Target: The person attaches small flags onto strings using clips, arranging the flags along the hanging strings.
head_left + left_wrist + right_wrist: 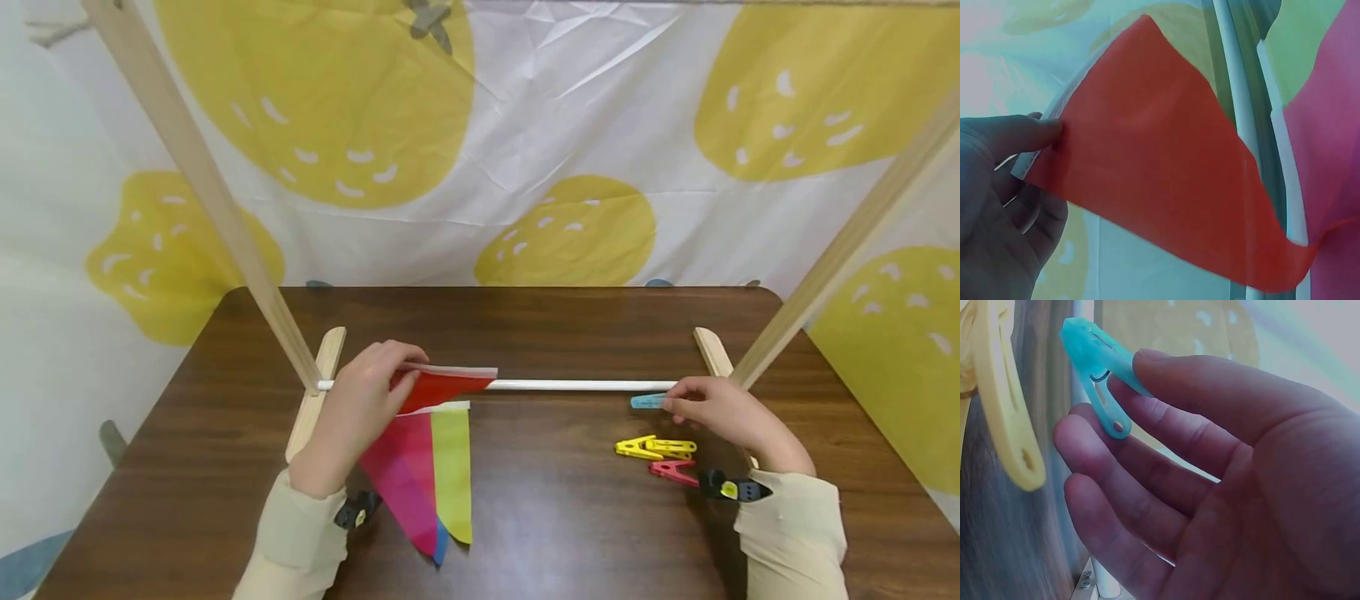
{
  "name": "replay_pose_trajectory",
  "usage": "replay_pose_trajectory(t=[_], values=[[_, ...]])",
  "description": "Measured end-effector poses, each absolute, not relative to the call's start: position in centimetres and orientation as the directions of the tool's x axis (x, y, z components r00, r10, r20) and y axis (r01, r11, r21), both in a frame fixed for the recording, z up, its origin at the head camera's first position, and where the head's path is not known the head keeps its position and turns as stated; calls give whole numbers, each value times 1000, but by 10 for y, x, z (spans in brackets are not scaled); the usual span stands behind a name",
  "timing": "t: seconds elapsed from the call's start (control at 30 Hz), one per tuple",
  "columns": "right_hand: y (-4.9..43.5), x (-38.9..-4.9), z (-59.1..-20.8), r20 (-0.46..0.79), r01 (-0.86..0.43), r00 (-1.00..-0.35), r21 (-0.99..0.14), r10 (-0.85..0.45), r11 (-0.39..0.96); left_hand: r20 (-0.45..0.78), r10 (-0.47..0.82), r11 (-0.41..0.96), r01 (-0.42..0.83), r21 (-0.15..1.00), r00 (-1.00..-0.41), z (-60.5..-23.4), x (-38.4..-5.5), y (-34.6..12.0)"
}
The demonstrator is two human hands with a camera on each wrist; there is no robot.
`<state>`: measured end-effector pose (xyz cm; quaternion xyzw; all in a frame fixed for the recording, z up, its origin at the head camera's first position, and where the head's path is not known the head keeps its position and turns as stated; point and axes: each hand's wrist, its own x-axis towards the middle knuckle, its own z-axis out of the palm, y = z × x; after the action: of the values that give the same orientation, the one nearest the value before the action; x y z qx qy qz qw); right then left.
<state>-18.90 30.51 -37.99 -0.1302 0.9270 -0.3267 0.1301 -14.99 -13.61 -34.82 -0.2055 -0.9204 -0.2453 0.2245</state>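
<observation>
My left hand (367, 404) pinches a red pennant (442, 388) by its white top band, thumb on the near side. In the left wrist view the red cloth (1147, 156) hangs spread out, its tip trailing towards the pink pennant. Between the thumb and index finger of my right hand (723, 417) is a light blue clothespin (645, 402), held by its handle end near the white rod (577, 385). Its spring and two legs show in the right wrist view, where the clothespin (1082, 350) points away from the palm.
Pink (401, 475), yellow-green (452, 475) and blue (440, 542) pennants overlap on the brown table (555, 533). Yellow clothespins (670, 448) and a red one (671, 472) lie below my right hand. Wooden posts (198, 183) stand at the rod's two ends.
</observation>
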Motion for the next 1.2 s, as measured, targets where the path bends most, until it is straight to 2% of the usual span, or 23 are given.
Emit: replay_pose_trajectory(t=[0.23, 0.5, 0.77, 1.07, 1.2], values=[[305, -188, -383, -140, -160, -944, -601, -300, 783, 491, 217, 815, 433, 385, -844, -349, -148, -149], [312, -184, -382, -90, -153, -962, -605, -258, 781, 490, 226, 811, 441, 384, -842, -351, -149, -148], [315, -185, -385, -109, -126, -961, -648, -255, 751, 397, 171, 806, 360, 469, -902, -347, -150, -157], [319, -188, -388, -141, -106, -954, -664, -264, 740, 390, 164, 829, 341, 444, -906, -348, -151, -168], [320, -186, -386, -146, -97, -956, -662, -255, 743, 336, 190, 841, 329, 429, -923, -352, -153, -171]])
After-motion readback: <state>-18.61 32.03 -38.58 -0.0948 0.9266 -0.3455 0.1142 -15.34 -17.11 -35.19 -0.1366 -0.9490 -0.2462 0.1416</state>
